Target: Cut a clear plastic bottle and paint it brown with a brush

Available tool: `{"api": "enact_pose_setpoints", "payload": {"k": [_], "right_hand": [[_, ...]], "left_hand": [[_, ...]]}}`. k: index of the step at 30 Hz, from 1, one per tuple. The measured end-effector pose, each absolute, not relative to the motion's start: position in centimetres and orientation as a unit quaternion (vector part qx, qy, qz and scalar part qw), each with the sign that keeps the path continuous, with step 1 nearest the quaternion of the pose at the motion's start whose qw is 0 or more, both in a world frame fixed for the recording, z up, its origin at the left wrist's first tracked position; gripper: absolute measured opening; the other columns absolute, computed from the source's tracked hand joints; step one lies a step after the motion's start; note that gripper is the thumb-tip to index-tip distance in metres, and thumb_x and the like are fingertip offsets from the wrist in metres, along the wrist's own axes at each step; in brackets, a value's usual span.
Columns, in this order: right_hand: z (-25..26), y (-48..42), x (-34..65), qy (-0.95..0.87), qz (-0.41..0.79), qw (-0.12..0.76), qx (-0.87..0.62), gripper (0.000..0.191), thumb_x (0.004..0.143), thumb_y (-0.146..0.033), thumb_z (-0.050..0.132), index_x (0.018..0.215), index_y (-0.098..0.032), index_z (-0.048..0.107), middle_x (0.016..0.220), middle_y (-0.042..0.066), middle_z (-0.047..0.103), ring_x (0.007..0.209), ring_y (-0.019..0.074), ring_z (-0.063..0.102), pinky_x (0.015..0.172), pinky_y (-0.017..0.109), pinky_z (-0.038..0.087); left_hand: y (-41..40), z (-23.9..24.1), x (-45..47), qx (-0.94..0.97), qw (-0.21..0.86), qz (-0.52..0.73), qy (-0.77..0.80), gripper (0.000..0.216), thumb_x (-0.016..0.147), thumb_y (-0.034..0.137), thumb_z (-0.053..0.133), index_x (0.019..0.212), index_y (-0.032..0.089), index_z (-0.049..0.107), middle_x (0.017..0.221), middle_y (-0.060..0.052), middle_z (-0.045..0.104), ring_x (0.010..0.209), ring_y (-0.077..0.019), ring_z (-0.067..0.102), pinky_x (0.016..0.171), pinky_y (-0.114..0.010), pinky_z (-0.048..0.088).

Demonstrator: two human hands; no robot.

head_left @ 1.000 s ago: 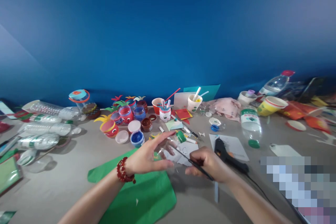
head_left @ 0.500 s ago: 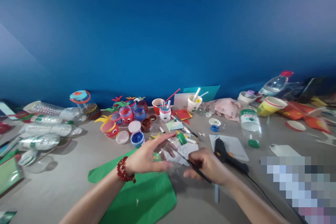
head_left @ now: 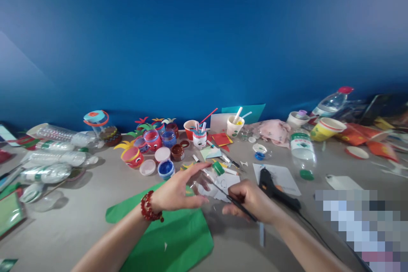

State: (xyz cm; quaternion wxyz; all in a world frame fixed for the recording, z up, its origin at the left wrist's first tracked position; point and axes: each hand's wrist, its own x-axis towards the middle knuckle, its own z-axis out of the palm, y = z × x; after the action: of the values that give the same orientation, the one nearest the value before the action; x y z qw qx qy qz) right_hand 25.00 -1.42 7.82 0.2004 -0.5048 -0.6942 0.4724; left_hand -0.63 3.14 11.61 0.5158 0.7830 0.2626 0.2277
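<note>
My left hand point(head_left: 178, 190), with a red bead bracelet on the wrist, is curled round a small clear plastic bottle point(head_left: 204, 180) lying on its side, its green cap point(head_left: 218, 168) pointing away. My right hand point(head_left: 253, 200) pinches a thin dark stick, a brush or pen point(head_left: 232, 201), whose tip reaches the bottle's side. Both hands hover over a green paper sheet point(head_left: 181, 238) and white paper scraps point(head_left: 228, 180) on the grey table point(head_left: 79, 225).
A black glue gun point(head_left: 274, 190) lies just right of my right hand, its cord trailing toward me. Open paint pots point(head_left: 165, 168), decorated cups point(head_left: 132, 156), paper cups point(head_left: 235, 126), empty bottles point(head_left: 47, 172) at left and an upright bottle point(head_left: 302, 148) crowd the table.
The hands and bottle have shifted only slightly; my right hand has edged a little left toward the bottle. The view has drifted a touch.
</note>
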Motion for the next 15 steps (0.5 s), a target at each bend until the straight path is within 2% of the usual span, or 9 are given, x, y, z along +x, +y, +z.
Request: {"api": "enact_pose_setpoints", "payload": {"k": [4,9,10,12,15], "right_hand": [[7.9,-1.2,24.9,-0.680,0.479,0.210,-0.515,0.063,0.068,-0.065,0.075,0.049,-0.022,0.031,0.042,-0.008,0.029,0.042,0.0069,0.028,0.041,0.022,0.017],[8.4,-0.4,25.7,-0.692,0.436,0.268,-0.510,0.062,0.068,-0.060,0.075,0.047,-0.021,0.031,0.047,-0.008,0.025,0.047,0.0067,0.024,0.043,0.023,0.016],[8.4,-0.2,26.1,-0.684,0.436,0.284,-0.511,0.062,0.067,-0.059,0.076,0.047,-0.021,0.031,0.046,-0.008,0.025,0.046,0.0065,0.024,0.043,0.023,0.016],[8.4,0.1,27.1,-0.662,0.432,0.319,-0.523,0.060,0.067,-0.059,0.076,0.046,-0.022,0.034,0.043,-0.008,0.028,0.042,0.0065,0.027,0.041,0.023,0.017],[8.5,0.6,28.7,-0.622,0.415,0.363,-0.557,0.054,0.072,-0.058,0.071,0.048,-0.022,0.042,0.038,-0.005,0.038,0.036,0.0082,0.034,0.038,0.023,0.022]], "left_hand": [[3.3,11.0,-0.8,0.781,0.513,0.244,0.259,0.079,0.081,0.030,0.076,0.148,0.021,0.035,0.123,-0.013,0.068,0.104,-0.0244,0.070,0.084,-0.035,0.060],[5.0,11.7,0.3,0.815,0.451,0.240,0.274,0.079,0.080,0.035,0.076,0.148,0.023,0.037,0.132,-0.013,0.065,0.113,-0.0259,0.067,0.097,-0.041,0.055],[5.6,12.1,0.8,0.822,0.447,0.234,0.265,0.079,0.080,0.036,0.075,0.149,0.023,0.037,0.127,-0.012,0.068,0.110,-0.0255,0.068,0.097,-0.042,0.055],[7.4,13.1,2.4,0.833,0.450,0.212,0.241,0.081,0.078,0.035,0.078,0.148,0.022,0.039,0.117,-0.011,0.073,0.104,-0.0252,0.070,0.096,-0.043,0.055],[10.6,14.4,5.5,0.824,0.495,0.200,0.187,0.073,0.078,0.030,0.078,0.143,0.023,0.046,0.130,-0.014,0.066,0.110,-0.0259,0.069,0.095,-0.043,0.055]]}}
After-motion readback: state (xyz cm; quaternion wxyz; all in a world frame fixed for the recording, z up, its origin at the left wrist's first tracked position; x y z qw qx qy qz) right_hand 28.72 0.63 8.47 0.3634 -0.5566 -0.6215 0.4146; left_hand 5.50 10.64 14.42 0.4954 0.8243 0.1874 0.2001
